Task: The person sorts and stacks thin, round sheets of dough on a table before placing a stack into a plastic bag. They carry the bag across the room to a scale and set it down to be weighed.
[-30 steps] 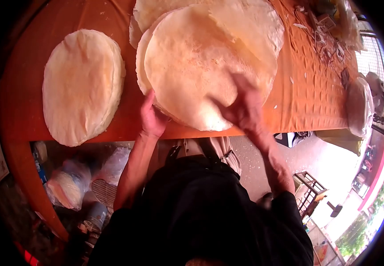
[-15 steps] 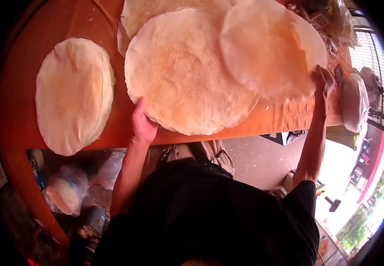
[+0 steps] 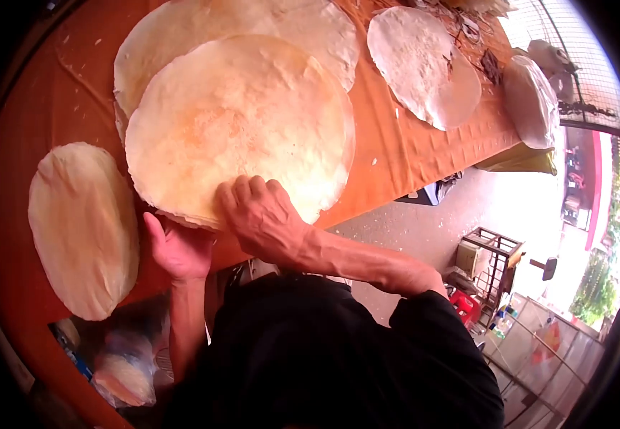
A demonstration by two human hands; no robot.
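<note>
A stack of large, thin, round flatbread sheets (image 3: 245, 129) lies on the orange-covered table, its near edge by my body. My left hand (image 3: 181, 250) is palm up at that edge, thumb spread out to the side and the other fingers partly hidden beneath the sheets. On top of the same edge rests my right hand (image 3: 263, 222), its fingers curled down onto the upper sheet; its thumb is out of sight. Behind this stack is another pile of big pale sheets (image 3: 181, 36), partly covered by it. An oval-looking stack of folded sheets (image 3: 84, 232) sits to the left.
At the far right of the table (image 3: 396, 161) lies a smaller-looking pale sheet (image 3: 421, 68). A white bag (image 3: 531, 100) stands by the table's right end. Below are plastic-wrapped goods (image 3: 124, 365), a metal frame stand (image 3: 492, 257) and a red stool (image 3: 465, 306).
My right hand has let go of the sheet at the right and crossed over to the front stack's near edge. My left hand stays at that edge, its thumb now off the sheet. The view has turned.
</note>
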